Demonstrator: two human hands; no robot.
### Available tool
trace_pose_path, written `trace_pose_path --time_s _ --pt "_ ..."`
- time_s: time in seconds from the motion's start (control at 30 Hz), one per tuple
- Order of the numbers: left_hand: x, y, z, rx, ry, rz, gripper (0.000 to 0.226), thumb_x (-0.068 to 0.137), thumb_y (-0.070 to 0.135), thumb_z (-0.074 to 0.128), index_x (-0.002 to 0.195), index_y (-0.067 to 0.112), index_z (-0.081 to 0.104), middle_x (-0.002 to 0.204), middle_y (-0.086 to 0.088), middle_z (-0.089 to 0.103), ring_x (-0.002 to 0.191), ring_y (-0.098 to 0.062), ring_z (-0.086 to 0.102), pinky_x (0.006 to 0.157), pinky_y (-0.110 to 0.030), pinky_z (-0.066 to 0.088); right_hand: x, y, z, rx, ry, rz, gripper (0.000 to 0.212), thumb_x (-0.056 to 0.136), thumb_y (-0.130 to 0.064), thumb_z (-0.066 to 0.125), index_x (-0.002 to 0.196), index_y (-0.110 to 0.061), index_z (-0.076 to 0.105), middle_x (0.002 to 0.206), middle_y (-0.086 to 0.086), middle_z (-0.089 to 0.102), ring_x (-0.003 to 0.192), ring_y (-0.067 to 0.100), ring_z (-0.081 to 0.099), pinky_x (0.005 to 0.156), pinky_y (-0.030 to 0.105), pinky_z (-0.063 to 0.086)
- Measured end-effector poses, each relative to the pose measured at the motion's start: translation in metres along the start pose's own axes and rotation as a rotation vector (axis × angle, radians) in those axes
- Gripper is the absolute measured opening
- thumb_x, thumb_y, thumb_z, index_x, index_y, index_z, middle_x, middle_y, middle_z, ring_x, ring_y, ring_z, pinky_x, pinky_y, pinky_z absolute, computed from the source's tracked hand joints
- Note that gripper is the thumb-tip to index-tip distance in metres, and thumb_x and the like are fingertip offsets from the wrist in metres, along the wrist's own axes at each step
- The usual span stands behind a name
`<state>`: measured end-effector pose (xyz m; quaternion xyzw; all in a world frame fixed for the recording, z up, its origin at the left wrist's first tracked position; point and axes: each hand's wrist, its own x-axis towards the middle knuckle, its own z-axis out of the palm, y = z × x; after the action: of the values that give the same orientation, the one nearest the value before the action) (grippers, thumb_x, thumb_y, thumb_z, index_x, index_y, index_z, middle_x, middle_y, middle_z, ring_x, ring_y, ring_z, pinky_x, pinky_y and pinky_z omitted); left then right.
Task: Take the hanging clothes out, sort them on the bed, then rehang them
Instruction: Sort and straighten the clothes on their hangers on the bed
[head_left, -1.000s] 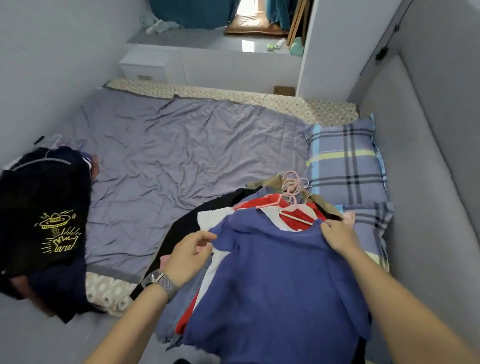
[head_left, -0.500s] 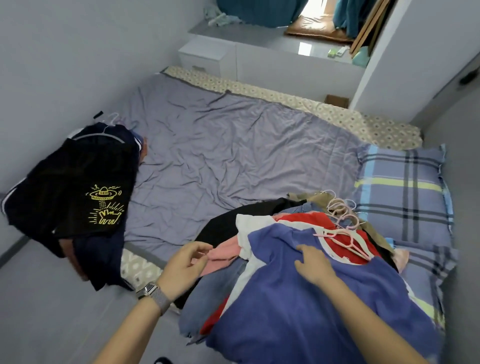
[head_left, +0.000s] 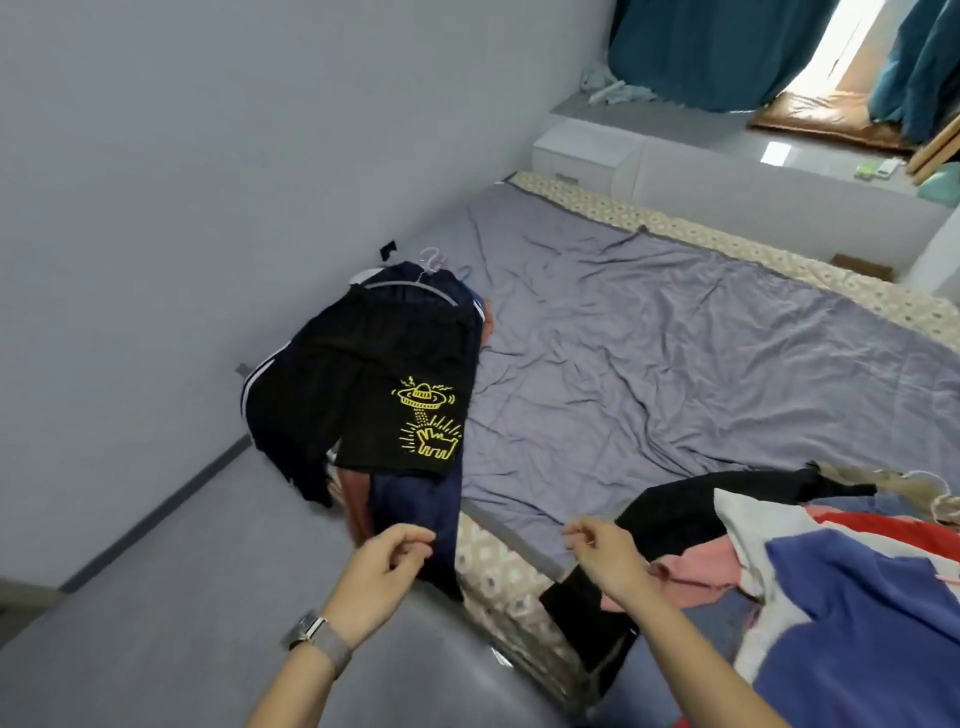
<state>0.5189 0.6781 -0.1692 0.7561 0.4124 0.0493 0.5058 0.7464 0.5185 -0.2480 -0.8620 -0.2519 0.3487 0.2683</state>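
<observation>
Clothes in two piles on the bed. Nearest, two hands raised over the bed's near edge: left hand (head_left: 387, 564), grey-strapped watch (head_left: 317, 636) on its wrist, fingers (head_left: 415, 538) loosely curled, gripping nothing, just in front of the hanging navy trouser leg (head_left: 415, 519); right hand (head_left: 605, 553), fingers loosely curled too, empty, beside the near pile. Near pile (head_left: 810, 561) at lower right: blue T-shirt uppermost, then white, red, pink and black garments beneath, spread toward the pillow side. Farther left, second pile (head_left: 374, 384) of dark garments on hangers, long axis running from hooks at the far end down over the bed's edge toward the floor; black shorts with yellow UFO print (head_left: 428, 415) on top. Beyond, wrinkled lavender sheet (head_left: 649, 338), white nightstand (head_left: 582, 150), teal curtains (head_left: 711, 47).
</observation>
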Motion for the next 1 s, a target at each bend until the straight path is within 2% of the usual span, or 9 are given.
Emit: trace_pose_path --time_s 0.13,0.27,0.4,0.5,0.57,0.67,0.8,0.87,1.0 --pt "0.017 -0.049 -0.077 -0.035 0.091 -0.072 0.022 0.086 0.012 0.057 0.087 0.033 0.062 0.08 0.007 0.071 0.082 -0.018 0.064 0.074 -0.016 0.046 0.022 -0.074 0.056 0.033 -0.026 -0.065 0.02 0.086 -0.003 0.051 0.09 -0.017 0.065 0.079 -0.001 0.065 0.072 0.014 0.06 0.073 0.026 0.046" --pt "0.05 -0.068 -0.121 -0.072 0.121 -0.087 0.029 0.089 0.003 0.053 0.089 0.031 0.061 0.084 0.007 0.068 0.075 -0.008 0.062 0.07 -0.007 0.044 0.061 -0.126 0.083 0.012 -0.073 -0.069 0.015 0.089 -0.007 0.053 0.091 -0.017 0.064 0.083 0.002 0.066 0.08 0.022 0.063 0.08 0.032 0.049" --pt "0.096 -0.072 -0.146 -0.123 0.103 -0.099 0.026 0.089 0.004 0.054 0.089 0.029 0.062 0.083 -0.002 0.069 0.07 -0.009 0.06 0.063 -0.01 0.046 0.11 -0.161 0.096 -0.002 -0.086 -0.036 0.014 0.089 -0.009 0.053 0.086 -0.018 0.062 0.075 -0.014 0.059 0.078 0.017 0.061 0.079 0.032 0.049" --pt "0.142 -0.075 -0.168 -0.117 0.03 -0.121 0.023 0.09 0.007 0.053 0.092 0.029 0.062 0.086 0.0 0.07 0.074 -0.004 0.063 0.068 -0.012 0.048 0.155 -0.183 0.106 0.043 -0.095 0.03 0.021 0.087 -0.01 0.051 0.078 -0.027 0.059 0.082 -0.006 0.064 0.081 0.019 0.062 0.078 0.032 0.049" --pt "0.175 -0.079 -0.188 -0.106 0.009 -0.135 0.023 0.09 0.008 0.053 0.095 0.028 0.062 0.087 0.003 0.07 0.078 -0.002 0.064 0.075 -0.014 0.048 0.189 -0.202 0.11 0.086 -0.103 0.081 0.018 0.087 -0.009 0.05 0.083 -0.023 0.06 0.082 0.001 0.066 0.075 0.019 0.063 0.07 0.028 0.048" --pt "0.219 -0.078 -0.226 -0.095 0.04 -0.169 0.025 0.09 0.008 0.053 0.093 0.031 0.062 0.09 0.002 0.07 0.086 -0.01 0.065 0.082 -0.023 0.051 0.236 -0.236 0.106 0.118 -0.112 0.125 0.016 0.088 -0.007 0.048 0.097 -0.014 0.06 0.077 0.004 0.061 0.064 0.016 0.058 0.058 0.023 0.045" --pt "0.286 -0.069 -0.272 -0.007 0.085 -0.136 0.025 0.091 0.011 0.052 0.09 0.035 0.06 0.088 0.004 0.069 0.084 -0.007 0.064 0.083 -0.027 0.052 0.292 -0.279 0.089 0.109 -0.09 0.123 0.028 0.086 -0.01 0.05 0.112 -0.01 0.058 0.074 0.0 0.059 0.07 0.017 0.057 0.064 0.028 0.045" --pt "0.319 -0.063 -0.284 0.05 0.087 -0.104 0.022 0.091 0.013 0.052 0.092 0.034 0.06 0.087 0.007 0.069 0.084 -0.007 0.064 0.081 -0.022 0.05 0.315 -0.298 0.077 0.087 -0.067 0.118 0.037 0.085 -0.014 0.056 0.122 -0.009 0.054 0.085 -0.001 0.061 0.078 0.015 0.056 0.073 0.028 0.044" --pt "0.394 -0.062 -0.293 0.159 0.067 -0.033 0.019 0.091 0.013 0.054 0.105 0.023 0.062 0.093 0.006 0.063 0.081 -0.002 0.059 0.072 -0.009 0.043 0.347 -0.326 0.06 0.054 -0.077 0.144 0.054 0.087 -0.024 0.062 0.136 -0.013 0.042 0.133 0.01 0.052 0.118 0.022 0.053 0.085 0.024 0.039"
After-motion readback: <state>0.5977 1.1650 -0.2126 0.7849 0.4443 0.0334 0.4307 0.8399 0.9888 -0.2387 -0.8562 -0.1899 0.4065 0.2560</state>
